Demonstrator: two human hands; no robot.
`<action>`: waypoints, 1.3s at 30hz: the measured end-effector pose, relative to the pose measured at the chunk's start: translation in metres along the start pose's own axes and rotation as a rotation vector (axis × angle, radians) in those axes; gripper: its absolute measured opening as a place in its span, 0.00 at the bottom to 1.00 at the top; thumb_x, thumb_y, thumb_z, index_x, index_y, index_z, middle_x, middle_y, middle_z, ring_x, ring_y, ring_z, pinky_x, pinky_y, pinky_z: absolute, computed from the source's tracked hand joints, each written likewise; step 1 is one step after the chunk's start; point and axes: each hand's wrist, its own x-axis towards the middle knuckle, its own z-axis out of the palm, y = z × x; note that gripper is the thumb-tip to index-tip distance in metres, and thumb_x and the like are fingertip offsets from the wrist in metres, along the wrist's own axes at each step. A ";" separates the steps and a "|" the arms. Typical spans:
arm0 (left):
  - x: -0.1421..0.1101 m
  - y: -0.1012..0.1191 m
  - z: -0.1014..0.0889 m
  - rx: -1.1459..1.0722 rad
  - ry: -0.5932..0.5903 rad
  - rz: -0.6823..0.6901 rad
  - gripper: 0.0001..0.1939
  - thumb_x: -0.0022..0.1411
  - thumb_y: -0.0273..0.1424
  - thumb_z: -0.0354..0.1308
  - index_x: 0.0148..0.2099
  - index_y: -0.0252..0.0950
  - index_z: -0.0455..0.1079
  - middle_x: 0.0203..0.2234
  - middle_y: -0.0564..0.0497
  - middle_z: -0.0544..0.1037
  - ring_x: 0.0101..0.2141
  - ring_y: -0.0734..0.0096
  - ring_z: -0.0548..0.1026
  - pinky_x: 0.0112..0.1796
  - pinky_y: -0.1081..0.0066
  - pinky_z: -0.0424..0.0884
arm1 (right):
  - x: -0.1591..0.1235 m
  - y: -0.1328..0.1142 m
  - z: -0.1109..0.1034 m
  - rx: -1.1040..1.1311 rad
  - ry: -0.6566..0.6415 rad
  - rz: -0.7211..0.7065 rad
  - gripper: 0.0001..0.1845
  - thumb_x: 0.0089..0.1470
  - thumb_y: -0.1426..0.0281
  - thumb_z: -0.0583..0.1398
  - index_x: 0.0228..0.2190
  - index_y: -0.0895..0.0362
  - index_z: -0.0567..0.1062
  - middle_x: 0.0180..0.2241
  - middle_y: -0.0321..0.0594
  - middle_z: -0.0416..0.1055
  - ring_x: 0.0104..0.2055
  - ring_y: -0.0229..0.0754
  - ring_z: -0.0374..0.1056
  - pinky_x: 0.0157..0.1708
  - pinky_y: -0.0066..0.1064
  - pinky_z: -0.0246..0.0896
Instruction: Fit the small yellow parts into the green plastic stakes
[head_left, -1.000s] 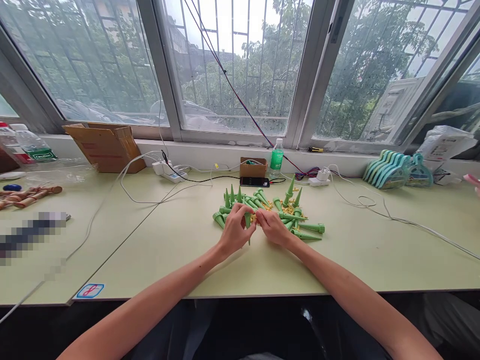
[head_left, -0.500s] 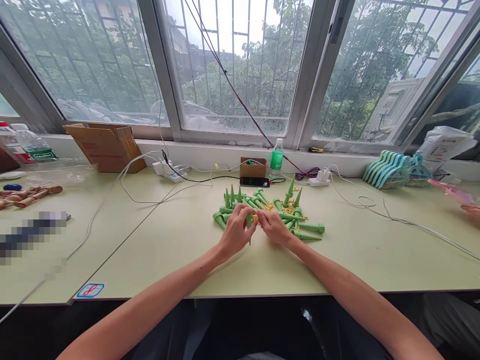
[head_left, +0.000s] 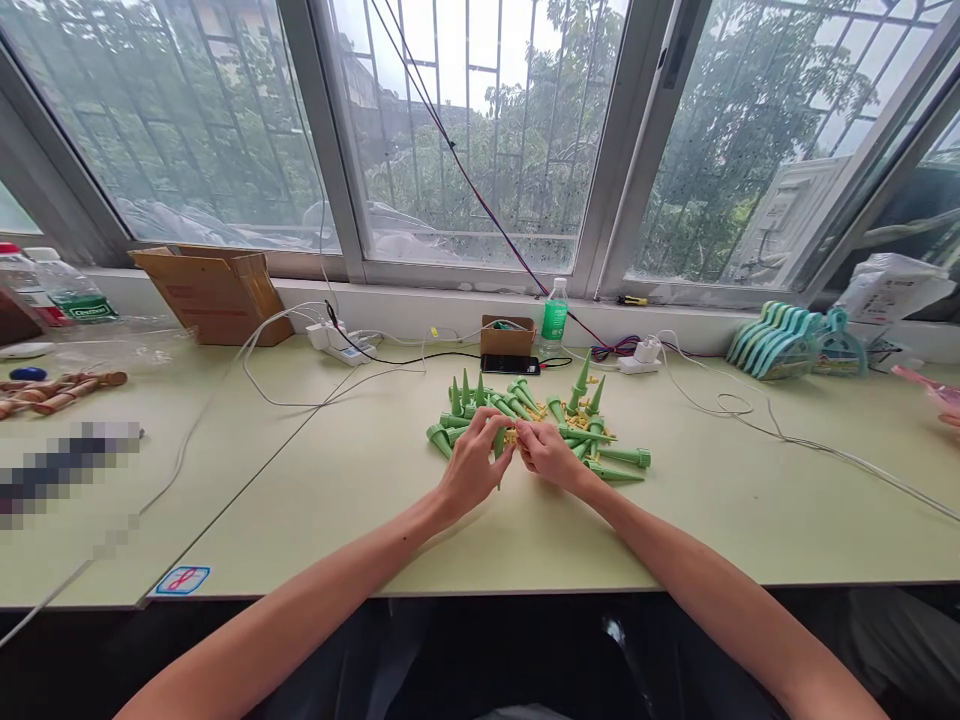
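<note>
My left hand [head_left: 471, 465] is closed around a green plant-watering spike [head_left: 499, 443], whose pointed end hangs downward below the fingers. Beside it, my right hand [head_left: 553, 460] pinches at the spike's upper end. Whatever sits between those fingertips is too small and covered to make out. Behind and around both hands lies a loose heap of matching green spikes [head_left: 622, 456], some standing point-up, others on their sides. Small yellow plastic pieces [head_left: 576, 420] are scattered among them.
Behind the heap are a phone [head_left: 510, 365], a small cardboard box [head_left: 495, 340] and a green-labelled bottle [head_left: 554, 318]. White cables [head_left: 300, 404] cross the table on both sides. Teal hangers [head_left: 772, 342] stand at right. Another person's hand [head_left: 951, 418] shows at the right edge.
My hands keep nearly the same place and grip. At the far right, the other person's hand and the pink item have shifted rightward, partly out of view.
</note>
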 end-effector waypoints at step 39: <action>0.009 0.001 -0.005 -0.339 0.046 -0.327 0.14 0.55 0.38 0.61 0.40 0.36 0.66 0.38 0.49 0.69 0.22 0.80 0.69 0.22 0.75 0.68 | -0.004 -0.014 0.008 0.024 0.119 0.036 0.30 0.59 0.48 0.50 0.15 0.54 0.56 0.10 0.28 0.50 0.11 0.31 0.47 0.12 0.26 0.42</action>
